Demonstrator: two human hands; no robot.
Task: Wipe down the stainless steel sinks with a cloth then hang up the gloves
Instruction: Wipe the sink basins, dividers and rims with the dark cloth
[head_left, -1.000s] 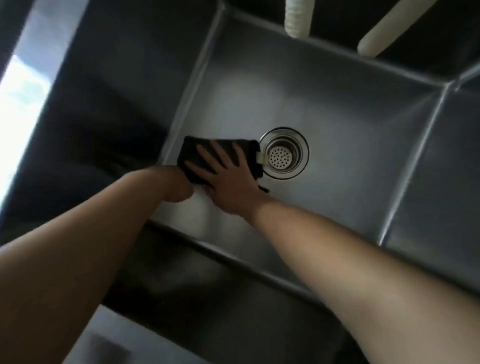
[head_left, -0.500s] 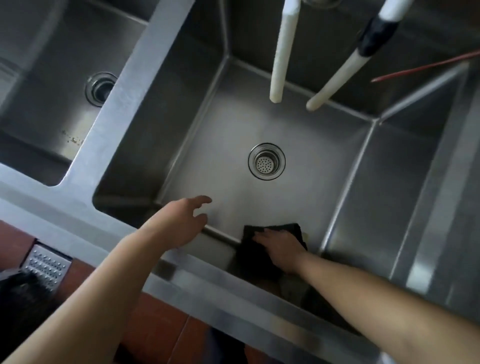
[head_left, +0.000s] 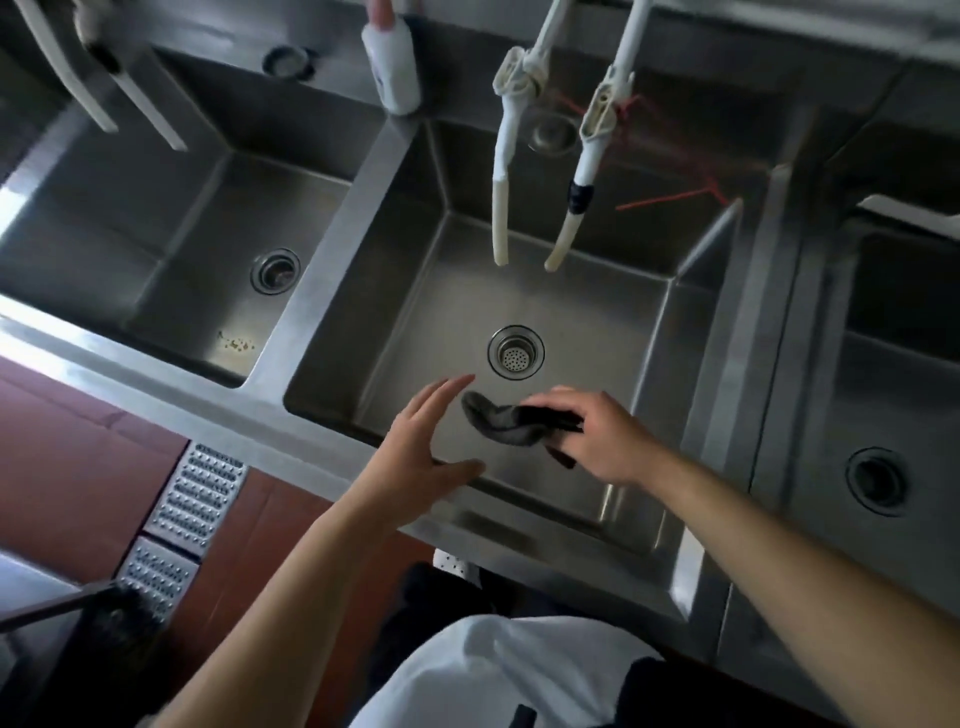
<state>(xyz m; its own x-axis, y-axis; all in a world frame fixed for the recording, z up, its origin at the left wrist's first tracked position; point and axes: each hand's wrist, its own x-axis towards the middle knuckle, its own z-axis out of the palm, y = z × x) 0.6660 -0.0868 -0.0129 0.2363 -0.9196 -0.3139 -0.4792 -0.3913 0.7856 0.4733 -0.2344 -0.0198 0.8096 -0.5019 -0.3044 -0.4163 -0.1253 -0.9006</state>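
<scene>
Three stainless steel sinks stand side by side: a left sink (head_left: 171, 218), a middle sink (head_left: 613, 322) with a round drain strainer (head_left: 516, 352), and a right sink (head_left: 893, 374). My right hand (head_left: 597, 436) is above the front of the middle sink, shut on a dark cloth (head_left: 506, 423) that hangs loosely from it. My left hand (head_left: 423, 447) is open just left of the cloth, fingers spread, over the sink's front rim. No gloves are visible.
Two white hoses (head_left: 501, 218) hang from taps over the middle sink, one with black tape. A white bottle (head_left: 392, 67) stands on the divider at the back. Red string (head_left: 675, 197) lies at the sink's back right. Perforated floor grates (head_left: 192, 499) lie on red tiles.
My right hand has lifted the cloth off the sink floor near the front wall. My head has pulled back, bringing all three sinks into view. My left hand stays open.
</scene>
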